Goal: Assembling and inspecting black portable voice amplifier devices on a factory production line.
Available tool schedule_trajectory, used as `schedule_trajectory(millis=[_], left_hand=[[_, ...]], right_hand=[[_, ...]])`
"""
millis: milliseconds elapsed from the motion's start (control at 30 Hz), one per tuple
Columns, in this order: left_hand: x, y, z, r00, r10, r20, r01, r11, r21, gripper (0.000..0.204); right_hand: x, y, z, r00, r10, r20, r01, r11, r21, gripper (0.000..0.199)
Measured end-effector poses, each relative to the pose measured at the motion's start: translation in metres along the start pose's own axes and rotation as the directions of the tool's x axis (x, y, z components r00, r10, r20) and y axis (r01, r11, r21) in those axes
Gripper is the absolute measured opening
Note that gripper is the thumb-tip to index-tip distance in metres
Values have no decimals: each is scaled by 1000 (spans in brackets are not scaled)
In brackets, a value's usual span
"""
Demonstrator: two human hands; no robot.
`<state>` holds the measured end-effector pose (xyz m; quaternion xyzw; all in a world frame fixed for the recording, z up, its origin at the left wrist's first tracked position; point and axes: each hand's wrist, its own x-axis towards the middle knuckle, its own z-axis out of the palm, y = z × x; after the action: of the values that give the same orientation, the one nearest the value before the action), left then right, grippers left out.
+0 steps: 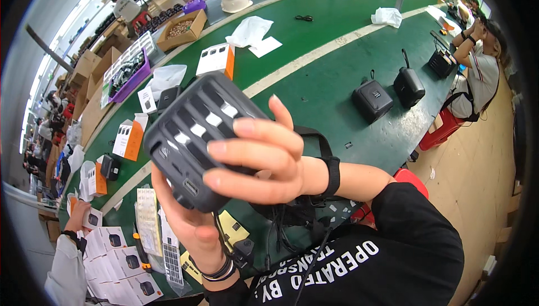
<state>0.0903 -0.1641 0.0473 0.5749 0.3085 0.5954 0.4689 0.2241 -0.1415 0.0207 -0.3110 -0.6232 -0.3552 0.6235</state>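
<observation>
Close in front of me is a black boxy electronic device [193, 129] with rounded edges, a ribbed face with shiny light reflections, and small ports on its lower side. My left hand [196, 233] supports it from below and behind, with some of its fingers hidden by the device. Across the ribbed face lie the bent fingers of my right hand [261, 160], pressing against it. A dark cable [275, 233] runs in loops below my hands, beside a black plug-like piece [242, 251] on yellow paper.
Two similar black devices [372, 99] stand to the right on the green table [331, 53]. White-and-orange boxes [216, 60] stand at the far left; white printed boxes [120, 264] are piled near left, beside another person's hand [78, 216]. A person [480, 70] sits at the far right.
</observation>
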Motion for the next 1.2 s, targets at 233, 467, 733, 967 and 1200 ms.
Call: schedule_trajectory(millis=[233,467,733,967,1200], left_hand=[[1,3,-8,999,-42,8,43,986,-163,109],[9,-5,-5,999,-26,19,29,987,-161,104],[19,-25,-5,996,-13,92,31,980,-195,93],[11,5,-6,981,165,99,-187,936,299,91],[-20,65,-43,849,527,-34,-520,845,122,81]], right_hand=[[-11,-1,9,995,-50,-92,53,998,38,28],[-21,11,11,997,-66,-29,67,996,50,31],[-34,27,14,998,-69,7,69,997,40,31],[-27,70,7,946,285,153,-296,954,52,64],[-73,226,23,293,943,159,-847,333,-415,69]])
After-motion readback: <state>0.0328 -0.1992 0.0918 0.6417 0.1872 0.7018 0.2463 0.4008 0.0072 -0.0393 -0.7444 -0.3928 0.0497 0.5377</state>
